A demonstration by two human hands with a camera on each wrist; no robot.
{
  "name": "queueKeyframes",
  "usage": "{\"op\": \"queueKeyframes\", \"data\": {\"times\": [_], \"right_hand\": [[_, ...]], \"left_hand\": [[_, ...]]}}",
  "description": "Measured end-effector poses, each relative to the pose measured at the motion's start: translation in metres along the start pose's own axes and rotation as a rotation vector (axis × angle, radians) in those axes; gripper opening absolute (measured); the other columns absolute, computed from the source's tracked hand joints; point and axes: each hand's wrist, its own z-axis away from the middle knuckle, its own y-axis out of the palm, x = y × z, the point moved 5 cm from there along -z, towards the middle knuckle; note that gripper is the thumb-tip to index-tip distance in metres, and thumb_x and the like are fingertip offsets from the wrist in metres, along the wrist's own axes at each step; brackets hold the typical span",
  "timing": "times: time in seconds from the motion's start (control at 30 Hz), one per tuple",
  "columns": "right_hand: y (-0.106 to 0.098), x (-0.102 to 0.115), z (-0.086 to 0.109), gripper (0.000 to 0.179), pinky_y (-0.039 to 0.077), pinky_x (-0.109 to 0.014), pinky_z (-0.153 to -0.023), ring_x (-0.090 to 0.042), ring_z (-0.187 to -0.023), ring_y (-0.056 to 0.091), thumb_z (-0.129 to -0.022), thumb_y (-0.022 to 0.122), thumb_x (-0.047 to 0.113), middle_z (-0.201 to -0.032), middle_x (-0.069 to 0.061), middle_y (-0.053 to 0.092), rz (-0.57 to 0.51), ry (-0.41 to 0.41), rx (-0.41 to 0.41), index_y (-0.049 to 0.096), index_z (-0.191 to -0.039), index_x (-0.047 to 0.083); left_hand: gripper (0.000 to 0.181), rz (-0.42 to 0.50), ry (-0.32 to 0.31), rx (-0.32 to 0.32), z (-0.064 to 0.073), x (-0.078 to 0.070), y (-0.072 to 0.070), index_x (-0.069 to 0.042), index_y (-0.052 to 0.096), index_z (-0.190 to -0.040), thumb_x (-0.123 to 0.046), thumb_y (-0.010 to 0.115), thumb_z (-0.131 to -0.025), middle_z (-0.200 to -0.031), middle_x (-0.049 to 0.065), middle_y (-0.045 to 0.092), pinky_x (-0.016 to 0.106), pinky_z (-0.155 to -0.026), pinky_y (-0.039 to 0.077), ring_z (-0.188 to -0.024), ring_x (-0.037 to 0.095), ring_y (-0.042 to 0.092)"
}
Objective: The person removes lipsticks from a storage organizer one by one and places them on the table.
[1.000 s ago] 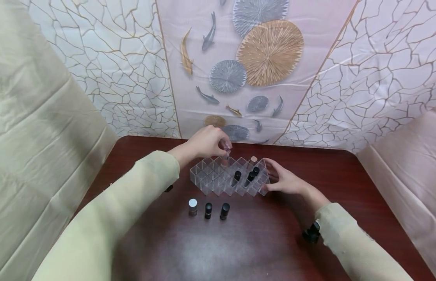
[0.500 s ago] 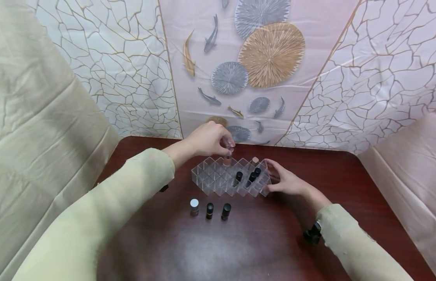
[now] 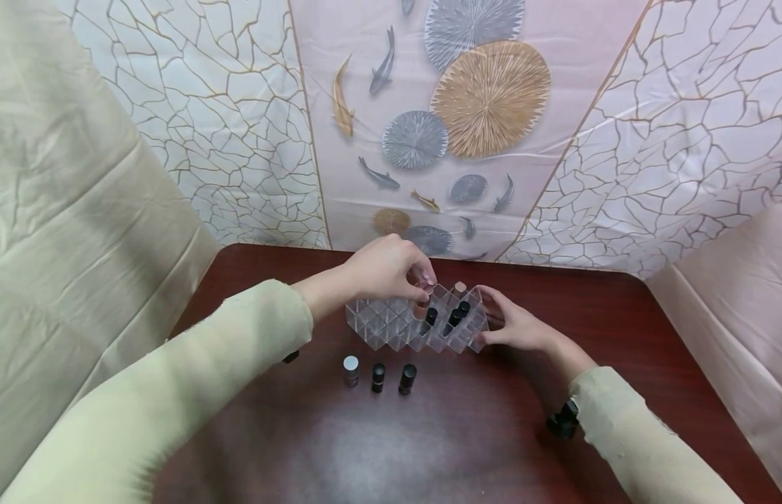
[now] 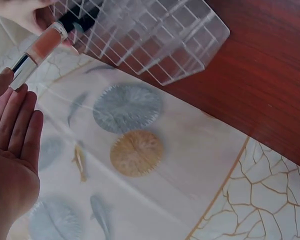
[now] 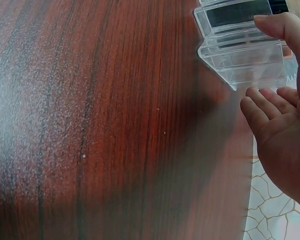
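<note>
My left hand [image 3: 391, 269] pinches a lip gloss tube [image 4: 45, 44] by its silvery cap, between thumb and fingertips. Its coral body tilts over the clear diamond-grid lipstick organizer [image 3: 379, 327]; how far it reaches into a compartment I cannot tell. At the organizer's right end, my right hand [image 3: 515, 326] grips the outer wall, thumb at the front and fingers behind. Inside the organizer stand a black tube [image 3: 431, 317], two more black tubes [image 3: 454, 318] to its right, and a pink-capped tube [image 3: 460, 288] at the back.
In front of the organizer three tubes stand on the dark red wooden table [image 3: 466, 427]: a white-topped tube [image 3: 351, 371], a black tube [image 3: 379, 378] and another black tube [image 3: 407, 379]. A patterned curtain [image 3: 416, 203] hangs behind the table's far edge.
My left hand has lifted the lip gloss slightly, then brought it right and lower, near the black tube. The right hand keeps its hold on the organizer's end.
</note>
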Motion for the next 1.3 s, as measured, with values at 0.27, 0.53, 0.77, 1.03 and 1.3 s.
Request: {"op": "queueKeyframes", "data": {"times": [0.27, 0.53, 0.77, 1.03, 1.3], "right_hand": [[0.0, -0.002, 0.0, 0.099, 0.036, -0.062, -0.116, -0.059, -0.15, 0.032, -0.09, 0.077, -0.002, -0.167, -0.038, 0.025, 0.0, 0.0, -0.002, 0.012, -0.164, -0.009], [0.0, -0.005, 0.0, 0.101, 0.037, -0.062, -0.116, -0.059, -0.15, 0.032, -0.09, 0.077, 0.0, -0.168, -0.037, 0.024, 0.006, 0.017, -0.005, 0.011, -0.165, -0.007], [0.0, -0.005, 0.0, 0.1, 0.035, -0.063, -0.117, -0.059, -0.15, 0.032, -0.089, 0.077, 0.0, -0.167, -0.037, 0.025, -0.004, 0.01, -0.002, 0.012, -0.165, -0.007], [0.001, -0.004, 0.0, 0.099, 0.033, -0.064, -0.119, -0.059, -0.151, 0.031, -0.09, 0.077, 0.001, -0.167, -0.037, 0.025, 0.003, 0.014, -0.001, 0.013, -0.165, -0.005], [0.0, -0.004, -0.001, 0.1, 0.032, -0.065, -0.12, -0.059, -0.151, 0.031, -0.09, 0.078, 0.002, -0.167, -0.037, 0.024, 0.007, 0.009, -0.007, 0.013, -0.165, -0.006]], "left_hand": [[0.015, -0.004, 0.015, -0.001, 0.005, -0.017, 0.016, -0.023, 0.085, -0.102, -0.028, 0.089, -0.088, -0.095, -0.015, 0.08, 0.021, -0.081, 0.055, -0.087, -0.004, 0.072], [0.011, 0.0, 0.05, 0.015, 0.01, -0.028, 0.039, -0.027, 0.084, -0.096, -0.028, 0.089, -0.088, -0.09, -0.019, 0.079, 0.022, -0.077, 0.054, -0.084, -0.004, 0.07], [0.01, 0.036, 0.053, 0.04, 0.014, -0.034, 0.06, -0.028, 0.083, -0.094, -0.029, 0.09, -0.087, -0.091, -0.019, 0.079, 0.024, -0.084, 0.055, -0.093, 0.001, 0.073], [0.01, 0.04, 0.049, 0.059, 0.017, -0.035, 0.082, -0.03, 0.084, -0.095, -0.029, 0.089, -0.086, -0.091, -0.021, 0.078, 0.022, -0.083, 0.054, -0.088, -0.006, 0.069], [0.011, 0.041, 0.057, 0.067, 0.018, -0.036, 0.099, -0.029, 0.085, -0.097, -0.03, 0.089, -0.087, -0.094, -0.02, 0.08, 0.021, -0.081, 0.054, -0.095, 0.003, 0.075]]}}
